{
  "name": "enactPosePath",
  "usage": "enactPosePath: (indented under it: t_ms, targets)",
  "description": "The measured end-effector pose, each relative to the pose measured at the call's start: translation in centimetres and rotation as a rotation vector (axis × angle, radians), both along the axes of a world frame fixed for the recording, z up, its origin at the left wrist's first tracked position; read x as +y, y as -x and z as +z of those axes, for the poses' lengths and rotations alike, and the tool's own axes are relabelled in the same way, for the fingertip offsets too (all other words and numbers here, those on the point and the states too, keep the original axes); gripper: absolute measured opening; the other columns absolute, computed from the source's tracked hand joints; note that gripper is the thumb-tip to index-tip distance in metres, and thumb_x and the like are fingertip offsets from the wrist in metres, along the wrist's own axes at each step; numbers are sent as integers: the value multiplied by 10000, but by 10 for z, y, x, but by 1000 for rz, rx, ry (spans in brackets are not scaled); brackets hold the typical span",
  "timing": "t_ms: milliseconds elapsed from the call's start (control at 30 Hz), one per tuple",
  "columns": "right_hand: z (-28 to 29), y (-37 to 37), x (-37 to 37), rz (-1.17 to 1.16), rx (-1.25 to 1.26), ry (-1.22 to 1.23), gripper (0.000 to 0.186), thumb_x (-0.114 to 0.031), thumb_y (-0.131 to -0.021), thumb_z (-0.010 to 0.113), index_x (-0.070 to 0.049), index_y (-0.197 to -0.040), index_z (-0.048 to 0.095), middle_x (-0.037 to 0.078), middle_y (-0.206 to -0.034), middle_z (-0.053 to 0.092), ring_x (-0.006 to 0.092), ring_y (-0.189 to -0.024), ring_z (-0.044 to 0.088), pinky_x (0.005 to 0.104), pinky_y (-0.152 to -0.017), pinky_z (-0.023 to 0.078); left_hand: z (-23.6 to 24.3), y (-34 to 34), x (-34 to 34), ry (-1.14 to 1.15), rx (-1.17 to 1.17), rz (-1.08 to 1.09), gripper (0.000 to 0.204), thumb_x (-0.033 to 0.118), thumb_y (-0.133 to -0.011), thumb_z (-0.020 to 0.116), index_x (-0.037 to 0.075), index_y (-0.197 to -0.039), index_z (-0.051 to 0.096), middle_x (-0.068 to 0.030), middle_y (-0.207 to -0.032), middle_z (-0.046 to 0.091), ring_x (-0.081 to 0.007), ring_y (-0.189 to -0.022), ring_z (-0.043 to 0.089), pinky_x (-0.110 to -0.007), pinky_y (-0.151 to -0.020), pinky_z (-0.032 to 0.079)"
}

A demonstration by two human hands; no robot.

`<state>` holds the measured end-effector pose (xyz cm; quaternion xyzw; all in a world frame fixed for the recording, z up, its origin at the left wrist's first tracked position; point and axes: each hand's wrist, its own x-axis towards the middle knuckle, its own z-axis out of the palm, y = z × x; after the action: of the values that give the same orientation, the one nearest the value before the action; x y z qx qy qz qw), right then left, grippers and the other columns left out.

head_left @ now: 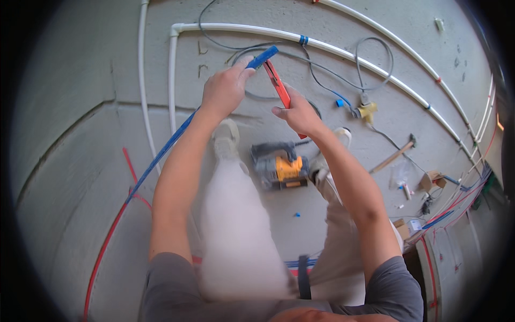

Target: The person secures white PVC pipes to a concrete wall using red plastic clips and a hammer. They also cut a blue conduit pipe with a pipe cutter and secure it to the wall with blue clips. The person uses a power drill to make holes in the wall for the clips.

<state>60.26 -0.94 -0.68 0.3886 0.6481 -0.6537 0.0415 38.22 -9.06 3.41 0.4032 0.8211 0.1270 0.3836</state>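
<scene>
forward, close together — left hand [224, 91] tight around blue tube [263, 57], right hand [301, 114] around red tool [278, 86]

Two hands [224, 90] [300, 115], one red tool [277, 83], one power tool [288, 169] and one hammer [391, 159] show.
</scene>
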Motion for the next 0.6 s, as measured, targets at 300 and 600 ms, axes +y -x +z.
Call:
enactPosePath:
  t_ms: [300,600]
  targets:
    - [-64,48,31,84,-122,-50,550,-167,-861,782,26,-1323,554,287,-1138,660,490,-1127,607,509,-970,475,-112,24,5,-189,2,-140,406,169,-1006,625,138,-1410,637,-180,-1199,705,-419,-1082,664,-483,-901,542]
    - [-60,52,33,57,-176,-45,568,-203,-906,754,-3,-1396,547,271,-1071,687,462,-1025,653,488,-913,503,-136,31,12,-438,2,-161,376,214,-1016,623,100,-1374,642,-172,-1013,724,-414,-957,692,-524,-787,550]
